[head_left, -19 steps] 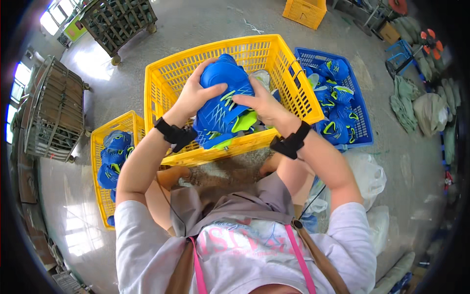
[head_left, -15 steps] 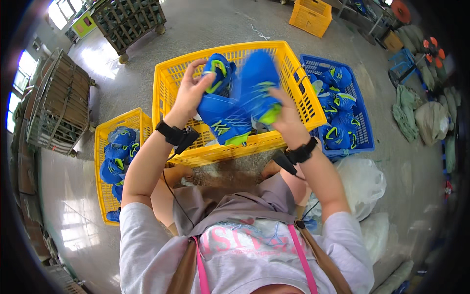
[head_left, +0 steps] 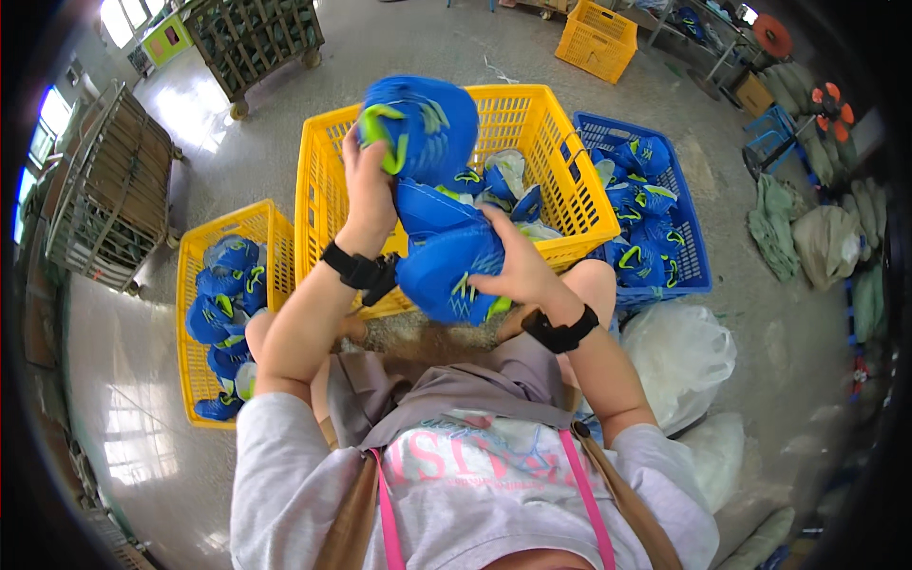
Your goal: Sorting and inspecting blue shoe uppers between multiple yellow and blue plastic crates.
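Note:
My left hand (head_left: 369, 190) is closed on the bright green collar of a blue shoe upper (head_left: 437, 123), held up over the large yellow crate (head_left: 581, 209). Lower and nearer to me, my right hand (head_left: 518, 271) grips another blue shoe upper (head_left: 445, 275), thumb on its pale streaks. A blue piece (head_left: 426, 209) shows between the two; I cannot tell whether it is a separate upper. More blue uppers (head_left: 527, 202) and some whitish wrapping (head_left: 508, 166) lie inside the crate.
A smaller yellow crate (head_left: 190, 285) of blue uppers stands at left, a blue crate (head_left: 701, 247) of them at right. White plastic bags (head_left: 679, 356) lie by my right leg. Wheeled cages (head_left: 119, 190) stand left, a yellow crate (head_left: 597, 43) far off, a fan (head_left: 831, 112) at right.
The upper in my right hand has come down and toward me from over the crate. My left hand's upper now sits higher and turned, its broad blue side showing.

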`<state>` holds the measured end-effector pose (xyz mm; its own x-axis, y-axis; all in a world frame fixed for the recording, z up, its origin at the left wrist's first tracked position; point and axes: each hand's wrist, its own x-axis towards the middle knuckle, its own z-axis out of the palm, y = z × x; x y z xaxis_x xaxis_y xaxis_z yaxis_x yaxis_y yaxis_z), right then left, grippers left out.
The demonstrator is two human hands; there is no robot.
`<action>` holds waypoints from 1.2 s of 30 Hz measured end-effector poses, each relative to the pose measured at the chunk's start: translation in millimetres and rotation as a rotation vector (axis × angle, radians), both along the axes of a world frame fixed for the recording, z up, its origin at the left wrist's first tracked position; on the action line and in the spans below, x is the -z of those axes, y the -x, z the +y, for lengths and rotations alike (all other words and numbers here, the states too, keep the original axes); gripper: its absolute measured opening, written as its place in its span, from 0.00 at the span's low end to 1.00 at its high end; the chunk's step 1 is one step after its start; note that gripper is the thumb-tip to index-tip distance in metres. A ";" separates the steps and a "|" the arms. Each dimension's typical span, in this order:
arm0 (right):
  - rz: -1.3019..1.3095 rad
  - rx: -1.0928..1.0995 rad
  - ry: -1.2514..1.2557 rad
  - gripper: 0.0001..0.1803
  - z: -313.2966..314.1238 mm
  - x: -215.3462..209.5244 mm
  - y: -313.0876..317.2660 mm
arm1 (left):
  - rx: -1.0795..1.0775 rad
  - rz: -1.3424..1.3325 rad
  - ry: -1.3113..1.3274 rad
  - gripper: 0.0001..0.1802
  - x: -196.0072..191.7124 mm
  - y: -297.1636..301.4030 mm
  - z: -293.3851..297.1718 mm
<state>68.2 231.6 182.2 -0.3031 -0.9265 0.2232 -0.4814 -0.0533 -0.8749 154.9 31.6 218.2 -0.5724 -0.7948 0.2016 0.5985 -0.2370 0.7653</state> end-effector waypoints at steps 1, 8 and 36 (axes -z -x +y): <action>-0.094 0.001 -0.044 0.50 1.2 5.1 -5.4 | 0.126 0.091 -0.101 0.24 5.1 -9.7 -4.7; -1.111 -0.053 0.300 0.48 54.0 19.7 -9.0 | 0.406 0.131 -0.215 0.27 25.9 -30.0 15.3; -1.700 -0.362 0.717 0.36 60.2 70.7 1.4 | 0.348 -0.066 -0.244 0.18 44.2 -42.8 78.8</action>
<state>66.8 291.7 111.5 -0.4254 -0.8675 0.2579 0.8785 -0.4643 -0.1128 197.7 110.4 174.0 -0.8203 -0.5717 -0.0142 0.4026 -0.5949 0.6957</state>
